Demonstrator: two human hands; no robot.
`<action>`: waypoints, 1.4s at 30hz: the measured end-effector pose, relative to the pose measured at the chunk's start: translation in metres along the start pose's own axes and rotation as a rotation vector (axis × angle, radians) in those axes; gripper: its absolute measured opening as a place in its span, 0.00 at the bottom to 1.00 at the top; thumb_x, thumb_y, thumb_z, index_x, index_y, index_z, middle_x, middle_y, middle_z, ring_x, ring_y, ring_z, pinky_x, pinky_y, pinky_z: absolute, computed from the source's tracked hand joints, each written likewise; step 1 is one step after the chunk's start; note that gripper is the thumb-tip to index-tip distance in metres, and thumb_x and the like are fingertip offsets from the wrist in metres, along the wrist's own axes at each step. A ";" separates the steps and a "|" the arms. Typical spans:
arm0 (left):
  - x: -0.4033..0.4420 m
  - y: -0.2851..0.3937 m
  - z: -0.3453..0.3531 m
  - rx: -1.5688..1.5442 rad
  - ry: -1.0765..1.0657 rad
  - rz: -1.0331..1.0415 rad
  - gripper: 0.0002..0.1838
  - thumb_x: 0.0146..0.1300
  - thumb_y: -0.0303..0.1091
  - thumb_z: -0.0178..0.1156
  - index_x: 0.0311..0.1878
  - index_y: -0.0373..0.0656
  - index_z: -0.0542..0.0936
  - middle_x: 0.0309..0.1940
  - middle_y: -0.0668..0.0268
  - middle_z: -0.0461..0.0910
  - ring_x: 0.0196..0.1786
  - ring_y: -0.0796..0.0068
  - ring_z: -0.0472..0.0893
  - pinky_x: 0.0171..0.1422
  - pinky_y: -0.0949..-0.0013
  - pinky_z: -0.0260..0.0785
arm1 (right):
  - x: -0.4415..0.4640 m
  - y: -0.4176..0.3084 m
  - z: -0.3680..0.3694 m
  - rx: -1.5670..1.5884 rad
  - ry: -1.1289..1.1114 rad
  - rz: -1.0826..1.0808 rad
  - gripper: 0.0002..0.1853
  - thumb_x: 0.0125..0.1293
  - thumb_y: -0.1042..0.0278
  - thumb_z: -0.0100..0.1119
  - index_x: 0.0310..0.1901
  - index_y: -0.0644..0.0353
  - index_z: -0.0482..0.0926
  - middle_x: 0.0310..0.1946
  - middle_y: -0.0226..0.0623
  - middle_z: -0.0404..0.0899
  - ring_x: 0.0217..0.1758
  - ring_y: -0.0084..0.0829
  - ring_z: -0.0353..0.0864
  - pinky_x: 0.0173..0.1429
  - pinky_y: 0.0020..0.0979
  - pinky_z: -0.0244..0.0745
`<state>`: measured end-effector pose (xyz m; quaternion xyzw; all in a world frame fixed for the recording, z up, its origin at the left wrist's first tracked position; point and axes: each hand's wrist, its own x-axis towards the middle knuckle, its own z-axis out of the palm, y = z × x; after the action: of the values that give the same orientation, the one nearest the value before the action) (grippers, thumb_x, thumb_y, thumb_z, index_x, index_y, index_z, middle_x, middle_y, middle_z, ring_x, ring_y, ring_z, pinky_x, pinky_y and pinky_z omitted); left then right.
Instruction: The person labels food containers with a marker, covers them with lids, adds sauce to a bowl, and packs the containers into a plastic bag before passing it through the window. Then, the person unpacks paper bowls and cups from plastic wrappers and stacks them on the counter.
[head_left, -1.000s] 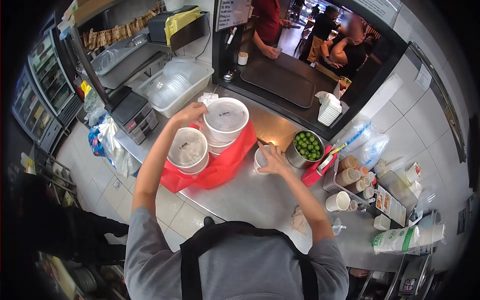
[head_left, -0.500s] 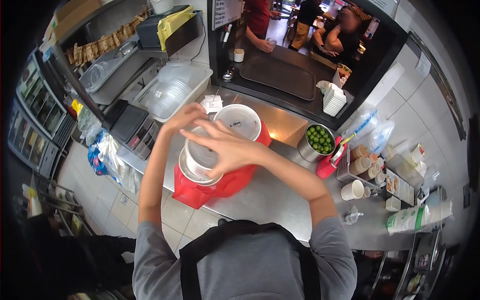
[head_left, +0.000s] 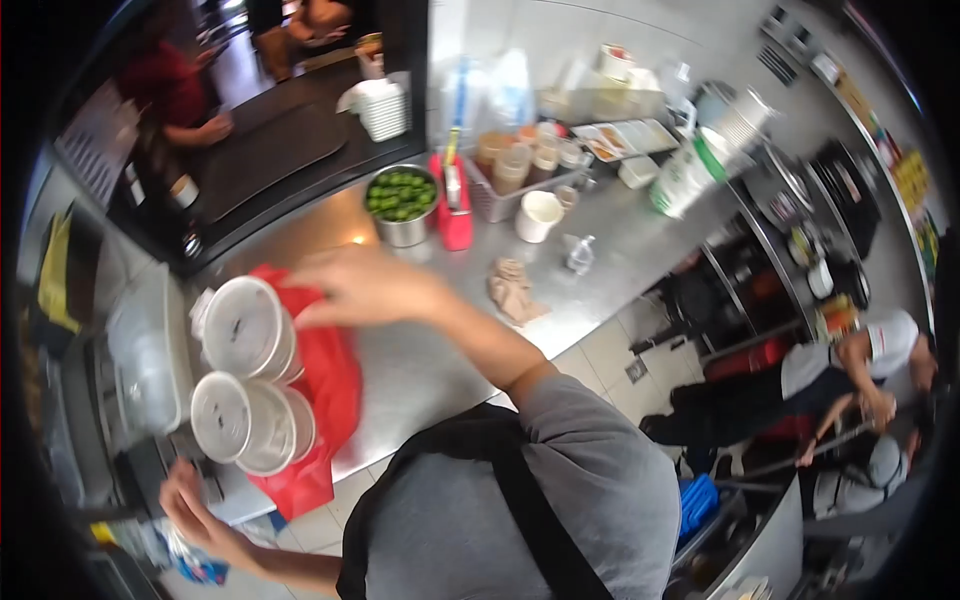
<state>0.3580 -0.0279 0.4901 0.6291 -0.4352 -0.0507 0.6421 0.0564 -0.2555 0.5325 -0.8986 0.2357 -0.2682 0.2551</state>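
Several lidded white tubs stand in stacks on a red plastic bag [head_left: 335, 385] at the counter's left. One large tub [head_left: 243, 325] has dark writing on its lid; a smaller lidded tub [head_left: 222, 417] sits on the lower stack. My left hand [head_left: 190, 505] is beside and below the smaller tub, fingers apart, holding nothing. Just right of the large tub and over the bag's upper part, my right hand [head_left: 355, 285] is blurred; its fingers look spread, with nothing seen in them.
A metal pot of green limes [head_left: 402, 205], a red tape dispenser [head_left: 455, 215], a basket of sauce cups [head_left: 490, 200], a paper cup [head_left: 538, 216] and a crumpled cloth [head_left: 513, 290] are on the steel counter [head_left: 420, 370]. Two people stand at far right, another beyond the pass window.
The view has swung to the right. The smaller tub, which my right hand carried, now rests on the lower stack. Both hands have moved off the tubs and apart.
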 end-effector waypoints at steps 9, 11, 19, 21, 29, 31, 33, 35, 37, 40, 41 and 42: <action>-0.098 0.006 0.182 0.167 -0.619 0.042 0.36 0.52 0.22 0.60 0.64 0.37 0.57 0.65 0.46 0.55 0.68 0.51 0.57 0.69 0.54 0.50 | -0.290 0.232 -0.071 -0.749 0.382 1.358 0.32 0.38 0.57 0.73 0.48 0.54 0.73 0.56 0.55 0.66 0.49 0.56 0.74 0.51 0.42 0.73; -0.103 -0.013 0.202 0.442 -0.490 0.207 0.40 0.48 0.21 0.63 0.65 0.37 0.56 0.67 0.46 0.51 0.69 0.48 0.53 0.70 0.54 0.46 | -0.340 0.283 -0.048 -0.702 0.353 1.093 0.32 0.38 0.64 0.72 0.50 0.53 0.72 0.55 0.55 0.65 0.53 0.56 0.71 0.54 0.44 0.70; -0.116 -0.079 0.224 0.995 -0.503 -0.141 0.36 0.49 0.24 0.56 0.65 0.36 0.57 0.64 0.48 0.57 0.51 0.54 0.74 0.51 0.61 0.72 | -0.189 0.128 -0.033 -0.124 0.288 0.503 0.27 0.46 0.70 0.66 0.51 0.56 0.71 0.43 0.45 0.73 0.44 0.42 0.75 0.46 0.35 0.73; -0.127 -0.100 0.215 1.039 -0.507 0.049 0.28 0.50 0.26 0.54 0.58 0.35 0.65 0.56 0.51 0.67 0.42 0.57 0.77 0.41 0.64 0.74 | -0.131 0.084 -0.002 0.224 0.251 0.377 0.28 0.47 0.70 0.65 0.53 0.56 0.67 0.42 0.41 0.73 0.44 0.38 0.75 0.46 0.33 0.71; -0.146 -0.110 0.204 0.985 -0.462 0.199 0.09 0.45 0.24 0.55 0.33 0.38 0.77 0.25 0.60 0.78 0.35 0.58 0.77 0.33 0.62 0.74 | -0.030 0.038 0.154 0.008 -0.191 -0.299 0.21 0.50 0.73 0.56 0.49 0.62 0.68 0.47 0.43 0.69 0.49 0.44 0.73 0.42 0.37 0.76; -0.146 -0.102 0.199 0.903 -0.490 0.305 0.10 0.44 0.22 0.55 0.33 0.38 0.77 0.25 0.59 0.78 0.33 0.58 0.77 0.32 0.62 0.73 | -0.019 0.060 0.190 -0.087 -0.161 -0.422 0.25 0.49 0.73 0.54 0.53 0.63 0.67 0.49 0.48 0.68 0.46 0.47 0.75 0.38 0.39 0.79; -0.146 -0.097 0.196 0.857 -0.516 0.339 0.10 0.42 0.19 0.54 0.32 0.38 0.76 0.23 0.59 0.77 0.30 0.58 0.76 0.31 0.61 0.72 | -0.009 0.072 0.208 -0.151 -0.110 -0.478 0.23 0.52 0.73 0.51 0.53 0.63 0.67 0.48 0.47 0.69 0.41 0.47 0.78 0.35 0.37 0.80; -0.148 -0.098 0.197 0.835 -0.525 0.325 0.10 0.42 0.20 0.54 0.31 0.38 0.76 0.23 0.58 0.77 0.30 0.58 0.76 0.32 0.61 0.71 | -0.006 0.084 0.226 -0.224 -0.089 -0.536 0.20 0.55 0.71 0.47 0.51 0.64 0.69 0.45 0.46 0.72 0.32 0.44 0.81 0.30 0.37 0.80; -0.152 -0.094 0.200 0.850 -0.577 0.307 0.06 0.45 0.22 0.54 0.30 0.38 0.76 0.23 0.58 0.77 0.30 0.58 0.75 0.32 0.61 0.70 | -0.010 0.088 0.242 -0.344 -0.163 -0.502 0.15 0.55 0.71 0.47 0.45 0.63 0.71 0.41 0.43 0.72 0.31 0.43 0.80 0.27 0.35 0.79; -0.158 -0.092 0.200 0.793 -0.593 0.280 0.05 0.51 0.27 0.54 0.32 0.42 0.77 0.21 0.58 0.77 0.28 0.58 0.75 0.32 0.60 0.69 | -0.008 0.093 0.250 -0.367 -0.223 -0.492 0.11 0.55 0.70 0.48 0.39 0.63 0.72 0.37 0.43 0.72 0.28 0.44 0.80 0.23 0.35 0.77; -0.158 -0.089 0.198 0.751 -0.555 0.224 0.06 0.53 0.29 0.55 0.34 0.43 0.78 0.22 0.58 0.77 0.29 0.58 0.76 0.33 0.60 0.69 | -0.006 0.096 0.261 -0.348 -0.248 -0.463 0.11 0.55 0.70 0.49 0.40 0.63 0.72 0.38 0.44 0.72 0.29 0.45 0.80 0.25 0.37 0.78; -0.157 -0.079 0.196 0.741 -0.549 0.186 0.06 0.53 0.29 0.55 0.35 0.43 0.78 0.23 0.58 0.77 0.30 0.58 0.76 0.34 0.59 0.69 | -0.007 0.097 0.266 -0.325 -0.276 -0.433 0.12 0.55 0.70 0.50 0.40 0.63 0.72 0.40 0.44 0.73 0.29 0.47 0.79 0.27 0.38 0.78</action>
<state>0.1769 -0.0973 0.3117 0.7376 -0.6323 0.0012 0.2370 0.1833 -0.2368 0.2798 -0.9849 0.0416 -0.1506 0.0745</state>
